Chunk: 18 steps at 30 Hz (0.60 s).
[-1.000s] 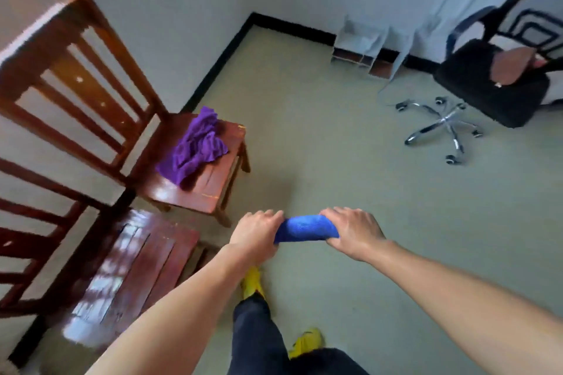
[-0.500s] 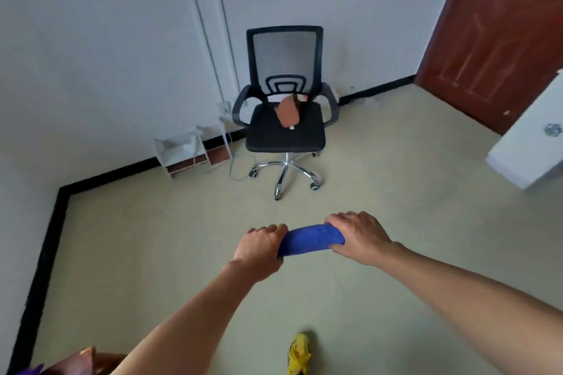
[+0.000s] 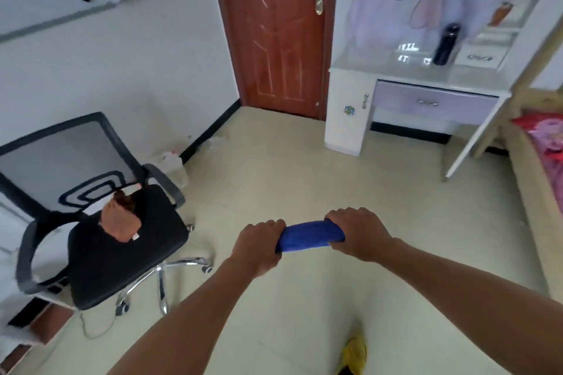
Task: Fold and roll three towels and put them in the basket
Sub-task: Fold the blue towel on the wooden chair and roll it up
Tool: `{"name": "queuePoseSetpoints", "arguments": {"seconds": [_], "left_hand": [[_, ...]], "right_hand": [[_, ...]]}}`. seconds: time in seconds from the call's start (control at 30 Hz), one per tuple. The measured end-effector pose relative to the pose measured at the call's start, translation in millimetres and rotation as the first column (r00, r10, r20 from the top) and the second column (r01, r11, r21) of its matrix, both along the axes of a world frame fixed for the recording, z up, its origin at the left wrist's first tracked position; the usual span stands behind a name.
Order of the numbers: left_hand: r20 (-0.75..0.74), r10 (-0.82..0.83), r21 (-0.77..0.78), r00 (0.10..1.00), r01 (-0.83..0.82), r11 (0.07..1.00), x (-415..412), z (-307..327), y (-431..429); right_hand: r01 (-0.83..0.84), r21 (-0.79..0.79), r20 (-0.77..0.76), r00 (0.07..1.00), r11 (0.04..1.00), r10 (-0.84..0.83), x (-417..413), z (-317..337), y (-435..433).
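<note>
The view has swung right since half a second ago: the black office chair (image 3: 122, 240), then centred against the far wall, now sits at the left of the frame, and the brown door (image 3: 274, 30), then only a sliver at the upper right, stands at top centre. A white desk surface (image 3: 405, 70) with a lilac drawer has come into view at upper right, and the edge of a bed (image 3: 536, 179) at far right. The hands have kept their hold unchanged.

The rolled blue towel (image 3: 310, 236) is held in the air at lower centre, lying roughly level between both hands, above the pale floor (image 3: 304, 161). The left hand (image 3: 259, 245) has its grip clamped over the towel's left end, and the right hand (image 3: 358, 231) has its grip clamped over the right end, so both ends are hidden and only the middle shows.

A brown cloth-like item (image 3: 122, 222) lies on the chair seat; what it is cannot be made out. A dark bottle (image 3: 445, 44) stands on the surface. One yellow shoe (image 3: 353, 355) shows, cut off at the bottom edge.

Count: one towel, two hands, one chair, one door, one bottle.
</note>
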State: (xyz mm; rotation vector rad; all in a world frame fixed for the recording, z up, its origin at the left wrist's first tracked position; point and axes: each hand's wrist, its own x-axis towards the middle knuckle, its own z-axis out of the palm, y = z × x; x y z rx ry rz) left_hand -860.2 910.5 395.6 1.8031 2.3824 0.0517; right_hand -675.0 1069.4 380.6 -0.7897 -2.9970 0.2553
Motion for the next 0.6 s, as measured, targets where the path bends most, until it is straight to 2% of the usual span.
{"name": "queuePoseSetpoints", "arguments": {"seconds": [0.13,0.33,0.6], "left_hand": [[-0.09,-0.115,0.023,0.989,0.118,0.993,-22,-4,110],[-0.119,-0.13,0.09,0.984,0.141,0.986,-68,11,268],[-0.198,-0.15,0.194,0.969,0.188,0.963,-154,20,424]], "right_hand": [[0.053,0.105,-0.011,0.999,0.993,-0.053,-10,-8,98],[0.086,0.155,-0.092,0.993,0.984,-0.072,-52,1,249],[0.103,0.274,-0.223,0.974,0.956,-0.041,-133,23,408]]}}
